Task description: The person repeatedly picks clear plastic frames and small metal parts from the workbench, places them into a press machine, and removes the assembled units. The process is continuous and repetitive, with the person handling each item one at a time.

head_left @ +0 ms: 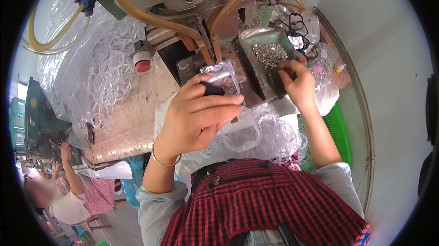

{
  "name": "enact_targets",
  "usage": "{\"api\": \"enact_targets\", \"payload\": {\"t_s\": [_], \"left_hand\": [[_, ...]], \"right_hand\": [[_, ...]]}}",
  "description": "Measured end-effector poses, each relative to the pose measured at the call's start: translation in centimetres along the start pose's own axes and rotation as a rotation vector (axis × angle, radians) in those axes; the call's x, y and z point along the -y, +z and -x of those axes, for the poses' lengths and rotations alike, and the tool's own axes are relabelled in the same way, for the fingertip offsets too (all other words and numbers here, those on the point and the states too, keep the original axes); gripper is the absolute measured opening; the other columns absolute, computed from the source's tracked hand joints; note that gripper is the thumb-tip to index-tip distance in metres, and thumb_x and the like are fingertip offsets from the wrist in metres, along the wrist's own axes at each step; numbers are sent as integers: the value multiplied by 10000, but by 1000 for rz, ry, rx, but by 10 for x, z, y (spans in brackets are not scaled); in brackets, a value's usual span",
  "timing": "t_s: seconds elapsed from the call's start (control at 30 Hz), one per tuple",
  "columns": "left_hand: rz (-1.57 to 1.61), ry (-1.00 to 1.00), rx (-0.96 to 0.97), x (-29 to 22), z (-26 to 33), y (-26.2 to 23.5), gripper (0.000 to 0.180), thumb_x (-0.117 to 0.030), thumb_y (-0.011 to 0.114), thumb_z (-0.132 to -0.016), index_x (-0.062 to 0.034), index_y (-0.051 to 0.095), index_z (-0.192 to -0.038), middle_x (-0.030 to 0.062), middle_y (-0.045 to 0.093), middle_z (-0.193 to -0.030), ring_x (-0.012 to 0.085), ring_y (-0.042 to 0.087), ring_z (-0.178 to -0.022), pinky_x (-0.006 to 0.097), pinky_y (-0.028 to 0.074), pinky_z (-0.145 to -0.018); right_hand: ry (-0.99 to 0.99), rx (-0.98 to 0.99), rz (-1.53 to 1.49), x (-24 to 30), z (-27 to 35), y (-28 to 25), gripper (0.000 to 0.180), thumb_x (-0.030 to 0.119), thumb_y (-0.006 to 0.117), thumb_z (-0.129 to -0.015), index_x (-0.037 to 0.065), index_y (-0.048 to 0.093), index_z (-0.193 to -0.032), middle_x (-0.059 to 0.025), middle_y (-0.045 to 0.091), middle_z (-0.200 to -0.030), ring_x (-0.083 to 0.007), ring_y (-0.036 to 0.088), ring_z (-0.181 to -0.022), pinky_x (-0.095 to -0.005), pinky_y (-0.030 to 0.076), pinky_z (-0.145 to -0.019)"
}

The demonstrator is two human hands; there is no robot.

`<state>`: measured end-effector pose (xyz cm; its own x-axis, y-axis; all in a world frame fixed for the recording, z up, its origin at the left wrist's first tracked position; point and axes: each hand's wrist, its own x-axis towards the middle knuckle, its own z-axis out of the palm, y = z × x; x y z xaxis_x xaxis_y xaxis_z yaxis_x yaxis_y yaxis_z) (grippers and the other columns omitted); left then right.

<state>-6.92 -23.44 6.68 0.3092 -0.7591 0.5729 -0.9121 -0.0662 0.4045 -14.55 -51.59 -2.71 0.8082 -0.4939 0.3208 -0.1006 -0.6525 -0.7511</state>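
My left hand [194,118] is closed around a clear plastic frame with rounded loops [249,144]; one loop hangs below the fingers and another reaches up under the machine head. A dark band or wrap [213,89] shows at one of its fingers. Above this, two brownish hoses [183,29] run down toward the metal work spot of a bench press [187,3]. My right hand [299,83] is at the right side of a green metal tray [254,74], thumb and fingertips drawn together. Small silvery metal parts [270,55] lie heaped in the tray. Whatever the right fingertips pinch is too small to make out.
Clear plastic bags [91,63] with many clear frames cover the left of the wooden bench [125,127]. More frames [279,141] pile near my apron. A red button [142,66] sits left of the press, black frames [299,29] at right. A co-worker [73,200] sits at lower left.
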Motion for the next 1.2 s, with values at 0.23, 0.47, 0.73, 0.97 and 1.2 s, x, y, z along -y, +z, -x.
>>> {"api": "enact_targets", "payload": {"t_s": [0.23,0.47,0.73,0.97,1.2], "left_hand": [[-126,1,-188,-5,30,24,292,-82,773,-730,-187,775,-1003,-7,735,-1179,207,640,-861,459,475,-1048],[-538,-467,-876,86,74,-16,233,-45,703,-879,-22,681,-1109,131,690,-1125,319,620,-1055,413,459,-933],[-1199,-888,202,317,101,26,262,-239,715,-802,-97,727,-1021,93,670,-1145,350,600,-1103,478,486,-887],[-898,-938,-72,191,135,14,286,-293,705,-829,-58,720,-992,127,689,-1023,381,607,-1067,502,483,-880],[-931,-1075,-167,165,117,17,377,-400,721,-868,-31,712,-948,153,670,-1045,364,633,-946,485,498,-845]], "right_hand": [[-249,-43,501,8,8,32,165,110,714,-810,78,652,-960,-133,639,-1007,-370,602,-999,-487,509,-820],[-55,-117,-5,10,12,13,150,-10,655,-899,5,671,-1048,-131,724,-939,-257,711,-858,-344,544,-775],[38,-59,-223,37,-2,35,99,8,699,-891,-3,700,-990,-125,740,-904,-200,717,-858,-301,530,-802],[18,-222,-80,-12,31,-8,109,0,713,-874,9,736,-980,-82,742,-960,-163,683,-855,-286,524,-815],[-171,79,-484,85,2,10,214,-30,747,-815,21,728,-1022,-53,724,-964,-153,681,-921,-285,522,-861]]}}
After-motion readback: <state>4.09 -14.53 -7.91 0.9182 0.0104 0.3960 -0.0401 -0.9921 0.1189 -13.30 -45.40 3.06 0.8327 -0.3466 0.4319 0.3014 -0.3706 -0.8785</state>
